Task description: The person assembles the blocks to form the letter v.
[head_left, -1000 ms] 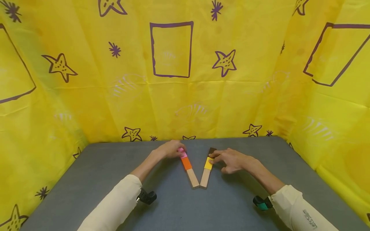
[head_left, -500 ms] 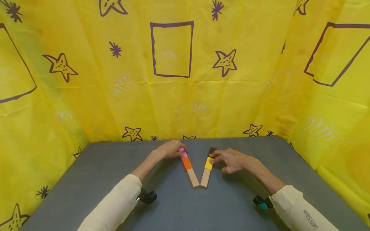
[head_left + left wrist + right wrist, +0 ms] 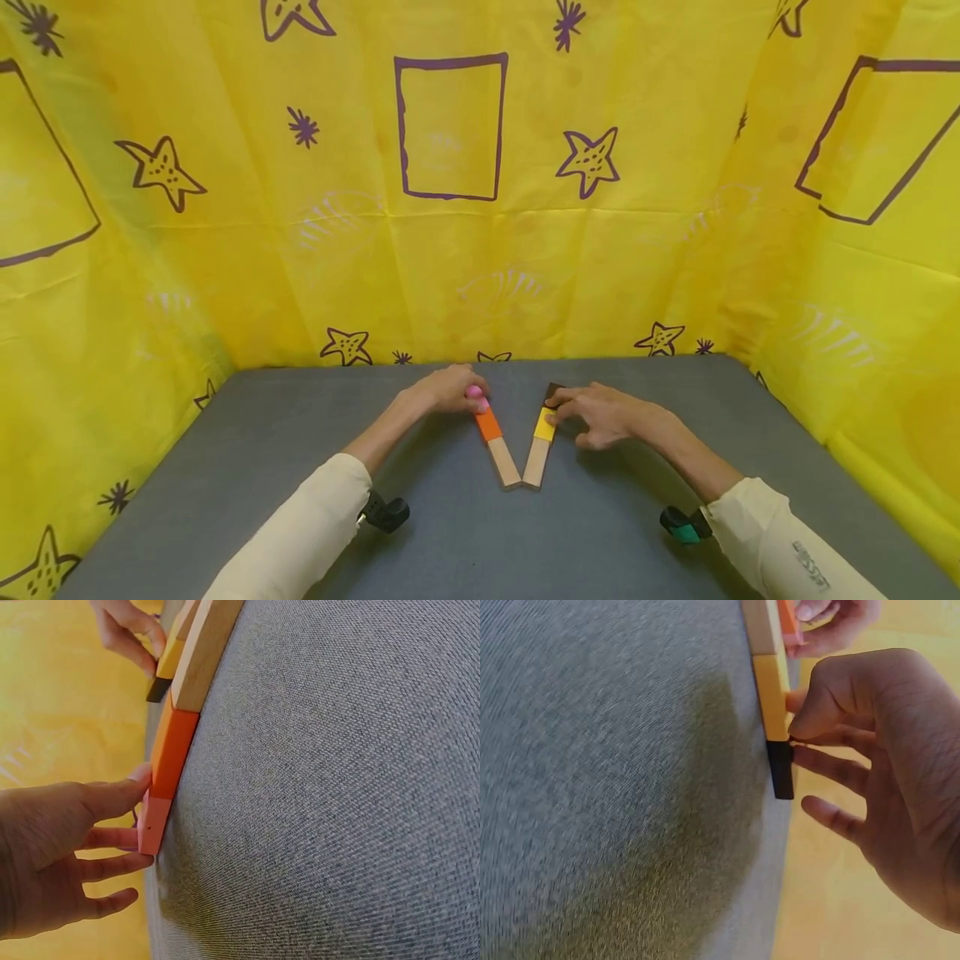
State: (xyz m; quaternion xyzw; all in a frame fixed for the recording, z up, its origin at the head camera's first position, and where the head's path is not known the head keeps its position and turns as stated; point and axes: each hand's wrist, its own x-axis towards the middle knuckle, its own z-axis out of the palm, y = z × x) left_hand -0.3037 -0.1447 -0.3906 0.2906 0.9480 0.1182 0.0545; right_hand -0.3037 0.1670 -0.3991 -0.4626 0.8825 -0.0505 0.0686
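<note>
Small rectangular blocks lie end to end in two rows on a grey cloth surface, forming a V with its point toward me. The left row has a plain wooden block (image 3: 503, 463), an orange block (image 3: 488, 424) and a pink block (image 3: 154, 825). My left hand (image 3: 447, 388) touches the pink block, thumb tip at its seam with the orange one, other fingers extended. The right row has another wooden block (image 3: 536, 463), a yellow block (image 3: 545, 423) and a dark brown block (image 3: 781, 771). My right hand (image 3: 600, 415) rests fingertips at the seam between yellow and brown.
The grey tabletop (image 3: 465, 542) runs back to a yellow cloth wall (image 3: 450, 267) printed with starfish and frames. Similar yellow cloth encloses both sides. A black band with a camera (image 3: 386, 512) hangs at the left wrist, another camera (image 3: 682, 527) at the right.
The left thumb has shifted slightly along the pink block toward the orange one. The right hand stays in place; the whole head view drifts a little.
</note>
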